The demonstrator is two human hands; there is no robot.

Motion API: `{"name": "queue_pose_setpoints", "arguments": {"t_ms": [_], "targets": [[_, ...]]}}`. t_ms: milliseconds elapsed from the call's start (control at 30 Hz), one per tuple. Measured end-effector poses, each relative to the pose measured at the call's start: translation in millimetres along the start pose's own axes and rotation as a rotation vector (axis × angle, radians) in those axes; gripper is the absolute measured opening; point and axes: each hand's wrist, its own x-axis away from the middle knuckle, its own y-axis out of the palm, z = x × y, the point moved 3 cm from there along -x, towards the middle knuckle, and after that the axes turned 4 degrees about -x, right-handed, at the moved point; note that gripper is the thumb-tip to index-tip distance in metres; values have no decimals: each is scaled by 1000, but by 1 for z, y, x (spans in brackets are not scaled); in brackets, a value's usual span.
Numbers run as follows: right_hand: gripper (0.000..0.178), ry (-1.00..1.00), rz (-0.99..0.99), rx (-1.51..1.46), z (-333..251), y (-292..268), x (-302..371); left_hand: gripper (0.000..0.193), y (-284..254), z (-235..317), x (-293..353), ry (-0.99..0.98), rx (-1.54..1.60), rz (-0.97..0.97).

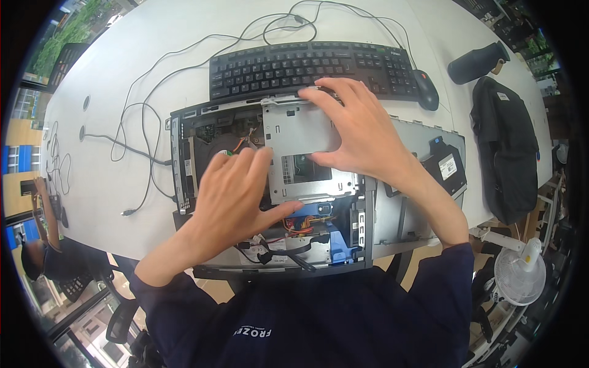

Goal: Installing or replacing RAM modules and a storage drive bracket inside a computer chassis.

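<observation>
An open desktop computer case [362, 245] lies on its side in front of me. A silver metal drive cage [297, 138] with a square cut-out sits across its middle. My right hand [362, 132] grips the cage from the right, its fingers over the far edge and its thumb by the cut-out. Along the cage's left edge rest the curled fingers of my left hand [233, 190], while the thumb lies at the near edge. Close to that thumb are a blue plastic part [316, 209] and coloured wires [300, 227]. The undersides of both hands' fingers are partly hidden.
A black keyboard [307, 67] and mouse [424, 89] lie beyond the case. On the right are a detached side panel [392, 211], a black drive [443, 170], a black bag [504, 147] and a dark bottle [475, 63]. Cables [144, 144] run over the left; a person [52, 251] sits far left.
</observation>
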Motion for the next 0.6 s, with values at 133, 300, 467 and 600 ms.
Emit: {"name": "queue_pose_setpoints", "arguments": {"t_ms": [133, 300, 467, 600], "targets": [[82, -48, 34, 24, 1, 2, 4, 65, 6, 7, 3, 50, -6, -10], [76, -34, 46, 39, -3, -1, 1, 40, 11, 6, 9, 102, 57, 35], [73, -46, 100, 18, 0, 2, 2, 35, 17, 8, 14, 114, 23, 36], [71, -23, 117, -46, 2, 2, 3, 33, 21, 11, 15, 96, 31, 59]]}}
